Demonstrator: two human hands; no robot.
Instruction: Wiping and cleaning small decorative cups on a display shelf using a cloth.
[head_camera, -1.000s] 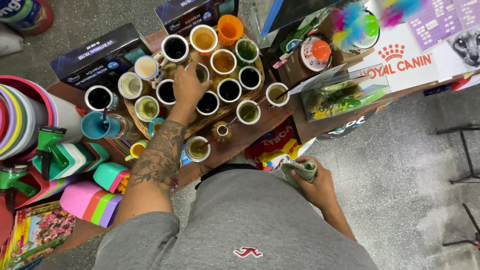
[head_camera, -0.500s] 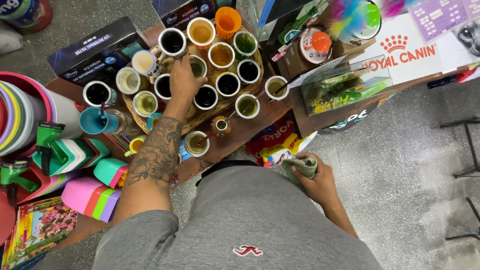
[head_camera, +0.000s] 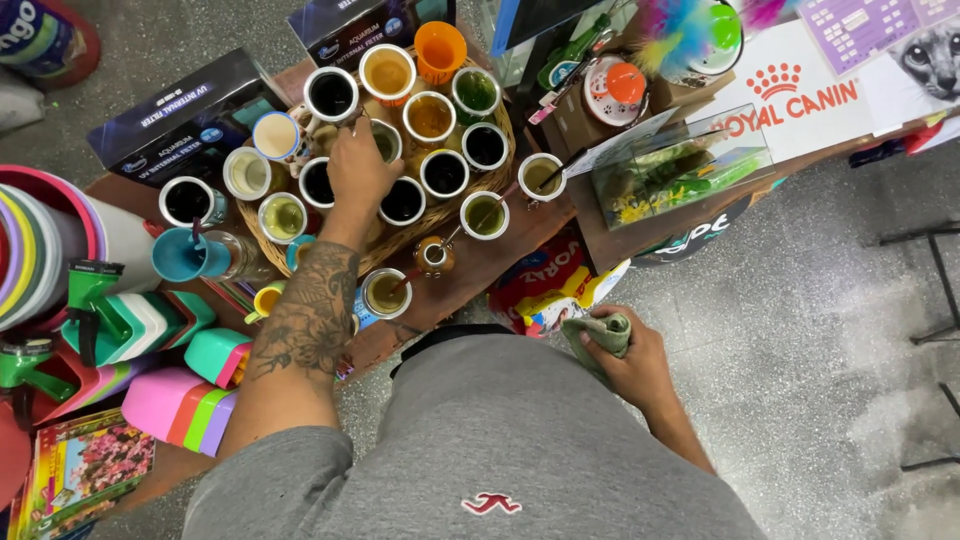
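My left hand (head_camera: 362, 172), on a tattooed forearm, reaches over a round wicker basket (head_camera: 455, 212) packed with several small cups. Its fingers close around one cup in the middle of the basket, mostly hidden under the hand. A dark-filled cup (head_camera: 402, 200) stands just right of the hand and a white cup (head_camera: 276, 137) just left. My right hand (head_camera: 622, 356) hangs low beside my grey shirt, fingers closed on a crumpled green cloth (head_camera: 601, 335).
Dark boxes (head_camera: 185, 112) stand behind the basket. Stacked coloured bowls (head_camera: 40, 240), plastic scoops (head_camera: 120, 318) and pastel trays (head_camera: 180, 402) crowd the left. A clear box (head_camera: 680, 172) and a feather toy (head_camera: 690, 25) sit right. Grey floor and a metal stand (head_camera: 940, 270) lie right.
My left hand has shifted slightly up and deeper among the cups in the basket. The right hand stays low with the cloth.
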